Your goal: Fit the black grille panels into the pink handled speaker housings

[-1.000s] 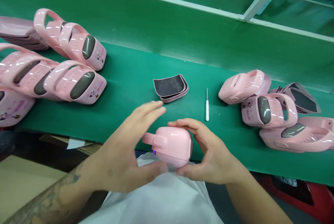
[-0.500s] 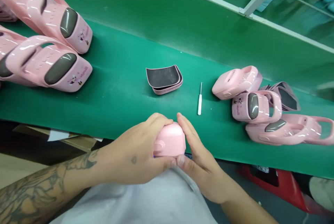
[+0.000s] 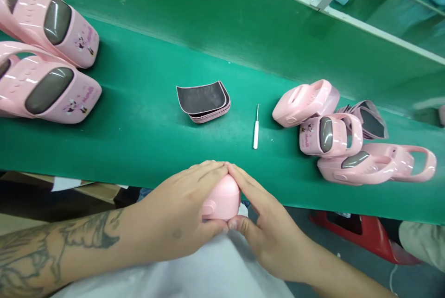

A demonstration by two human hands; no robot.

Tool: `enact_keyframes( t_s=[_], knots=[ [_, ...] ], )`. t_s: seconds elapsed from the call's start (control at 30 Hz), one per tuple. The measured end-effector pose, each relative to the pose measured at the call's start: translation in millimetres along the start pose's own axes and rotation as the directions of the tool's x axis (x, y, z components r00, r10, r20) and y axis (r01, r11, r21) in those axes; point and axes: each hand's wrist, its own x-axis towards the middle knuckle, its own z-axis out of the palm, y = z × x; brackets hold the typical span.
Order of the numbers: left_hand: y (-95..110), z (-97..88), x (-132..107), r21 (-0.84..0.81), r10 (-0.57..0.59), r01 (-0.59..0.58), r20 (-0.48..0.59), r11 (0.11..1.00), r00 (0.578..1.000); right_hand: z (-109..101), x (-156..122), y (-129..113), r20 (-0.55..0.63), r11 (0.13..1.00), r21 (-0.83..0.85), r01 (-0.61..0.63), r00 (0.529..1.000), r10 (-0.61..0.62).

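Observation:
Close to my body, at the bench's front edge, both hands are wrapped round a pink plastic housing [image 3: 224, 199]. Only its smooth rounded end and a small raised tab show; the rest is covered by my fingers. My left hand [image 3: 182, 207] grips it from the left, thumb along the lower edge. From the right, my right hand [image 3: 264, 217] closes on it, its fingertips meeting the left ones at the top. Beyond the hands lies a stack of curved dark panels with pink edges [image 3: 203, 101]. A white-handled screwdriver [image 3: 256, 135] rests right of that stack.
Several pink housings with handles and dark windows [image 3: 50, 91] stand at the left. More pink housings [image 3: 330, 136] are grouped at the right, with dark panels [image 3: 371, 119] behind them. A green back wall [image 3: 194, 15] bounds the bench [image 3: 139, 136]. A red object [image 3: 361, 237] is below, right.
My fingertips have come together over the top of the pink housing, which sits slightly lower. The bench and its items appear shifted left as the view moved.

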Motion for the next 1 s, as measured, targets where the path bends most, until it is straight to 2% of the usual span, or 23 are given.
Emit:
enact_keyframes(
  t_s=[0.1,0.2,0.43,0.57,0.63,0.73,0.8,0.87,0.93,1.0],
  knots=[
    [-4,1.8,-1,0.121,0.04,-0.051,0.087,0.991,0.995,-3,0,4,0.029,0.999,0.034,-0.02,0.999,0.019],
    [-7,2.5,-2,0.187,0.112,-0.125,0.075,0.974,0.991,-5,1,9,0.036,0.997,0.071,-0.035,0.999,0.032],
    [-8,1.2,7,0.232,0.209,-0.214,0.045,0.949,0.977,2,3,17,-0.051,0.988,0.027,0.155,0.987,-0.153],
    [-8,-0.8,15,0.241,0.242,-0.249,0.057,0.938,0.969,-2,7,17,-0.07,0.986,0.033,0.161,0.985,-0.159],
    [-6,-4.9,21,0.214,0.157,-0.175,0.097,0.961,0.983,-9,9,19,-0.044,0.987,0.049,0.15,0.988,-0.148],
    [2,-16.5,29,0.182,-0.083,0.047,0.195,0.982,0.977,-16,15,19,-0.004,0.992,0.055,0.117,0.993,-0.117],
    [7,-23.6,31,0.191,-0.23,0.19,0.219,0.963,0.948,-13,24,14,-0.063,0.991,0.023,0.135,0.989,-0.134],
    [11,-25.8,30,0.201,-0.335,0.295,0.202,0.934,0.92,-4,37,6,-0.203,0.979,0.002,0.205,0.959,-0.2],
    [11,-21.4,26,0.205,-0.35,0.312,0.185,0.928,0.918,7,50,-3,-0.361,0.971,-0.001,0.239,0.906,-0.223],
    [10,-12.1,21,0.224,-0.256,0.217,0.163,0.95,0.953,18,60,-9,-0.463,0.978,0.014,0.21,0.868,-0.18]
  ],
)
